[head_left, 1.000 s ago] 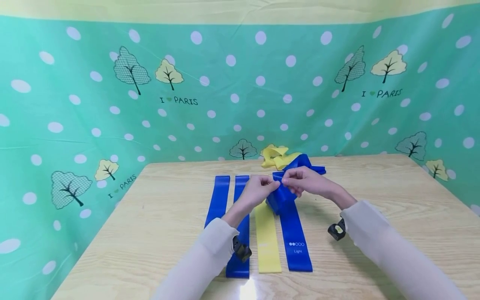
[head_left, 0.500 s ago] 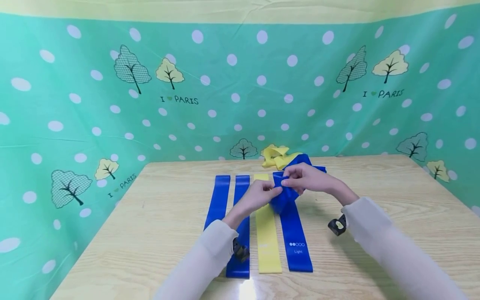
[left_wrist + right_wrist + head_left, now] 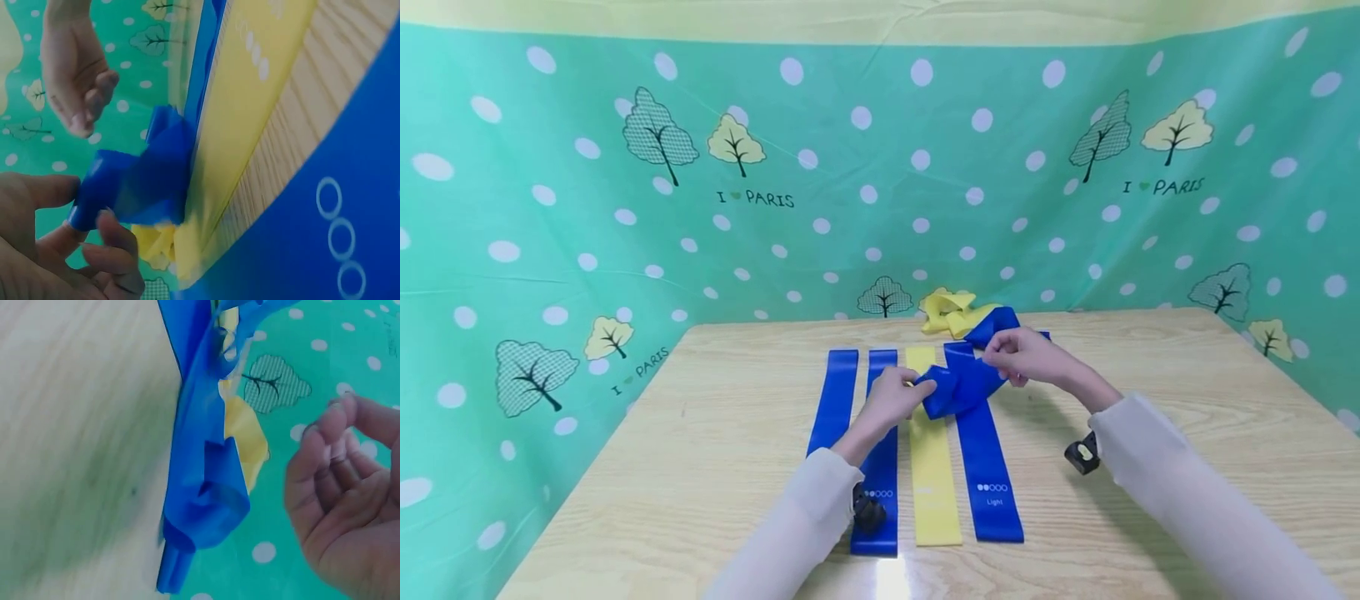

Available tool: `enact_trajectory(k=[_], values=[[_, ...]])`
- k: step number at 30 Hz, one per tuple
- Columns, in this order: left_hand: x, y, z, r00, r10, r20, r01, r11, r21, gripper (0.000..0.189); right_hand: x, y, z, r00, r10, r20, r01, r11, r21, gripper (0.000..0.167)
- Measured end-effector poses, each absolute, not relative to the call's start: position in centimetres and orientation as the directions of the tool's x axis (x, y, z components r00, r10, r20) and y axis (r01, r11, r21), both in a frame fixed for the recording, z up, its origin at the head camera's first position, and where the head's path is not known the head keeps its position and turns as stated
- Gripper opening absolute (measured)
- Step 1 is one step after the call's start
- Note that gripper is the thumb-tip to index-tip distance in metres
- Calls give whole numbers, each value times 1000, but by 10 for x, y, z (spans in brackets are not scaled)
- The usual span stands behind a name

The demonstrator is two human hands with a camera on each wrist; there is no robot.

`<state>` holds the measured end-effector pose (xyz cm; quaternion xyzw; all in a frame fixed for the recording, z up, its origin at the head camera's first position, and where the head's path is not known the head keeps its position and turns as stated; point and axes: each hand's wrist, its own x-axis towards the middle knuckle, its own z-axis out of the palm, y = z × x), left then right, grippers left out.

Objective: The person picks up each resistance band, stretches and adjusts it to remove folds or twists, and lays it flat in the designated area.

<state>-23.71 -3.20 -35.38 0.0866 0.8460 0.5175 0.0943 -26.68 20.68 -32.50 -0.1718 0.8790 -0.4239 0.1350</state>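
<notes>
On the left of the tabletop [image 3: 737, 417] of pale wood grain lies a flat, smooth strip of blue band [image 3: 833, 400], its near part hidden by the left arm. Just right of it runs a second flat blue band [image 3: 880, 537], printed with a row of small pale rings and partly covered by the left hand [image 3: 887, 398] and forearm.

The left hand's fingers [image 3: 59, 190] are bent and nearly closed, pinching the edge of a twisted, crumpled blue band [image 3: 964, 388] with a slightly shiny surface. This crumpled band sits between the two hands, over the upper parts of a flat yellow band [image 3: 937, 500] with faint white print and, further right, a flat blue band marked "Light" [image 3: 996, 492].

Behind it, at the far edge of the tabletop, rest a loosely bunched yellow band [image 3: 951, 317] and a folded blue piece [image 3: 994, 327]; whether that piece joins the crumpled band cannot be told.

Furthest right is the right hand [image 3: 1028, 357], its fingers loosely curled with the tips close together. From the head it seems to meet the crumpled band, but both wrist views show it clear of the blue material, with nothing visible in its grasp. A green cloth [image 3: 820, 250] with white dots and printed trees hangs behind.
</notes>
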Motion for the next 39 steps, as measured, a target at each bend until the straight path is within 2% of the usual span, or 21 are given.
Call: enact_trajectory(k=[3,7,13,17,22,25,29,33,37,39], values=[[-236,-35,-352,-964,259,-54,61,415,908,48,-256,203,-334,-901,-392,-186,-94,595,-798,24],[-233,-38,-351,-961,275,-14,96,383,919,50,-239,192,-349,-868,-389,-308,64,528,-847,28],[-228,-39,-354,-924,381,21,183,394,901,49,-229,176,-363,-883,-360,-303,201,294,-935,39],[-224,-38,-355,-887,461,29,242,408,880,48,-233,165,-368,-875,-328,-358,272,278,-921,31],[-220,-39,-357,-856,516,-12,248,431,868,46,-239,152,-371,-890,-267,-370,286,304,-909,19],[-220,-41,-361,-863,500,-76,199,474,858,44,-237,151,-370,-909,-242,-340,274,268,-924,15],[-221,-46,-366,-883,437,-169,94,519,850,44,-227,158,-367,-918,-276,-286,223,238,-945,14],[-224,-49,-369,-882,418,-218,2,466,885,36,-215,163,-362,-906,-347,-240,170,222,-960,12],[-225,-51,-371,-887,413,-204,-34,383,923,17,-206,163,-360,-895,-382,-230,170,185,-968,11],[-225,-51,-371,-900,394,-185,-32,364,931,26,-203,162,-359,-897,-375,-233,187,157,-970,11]])
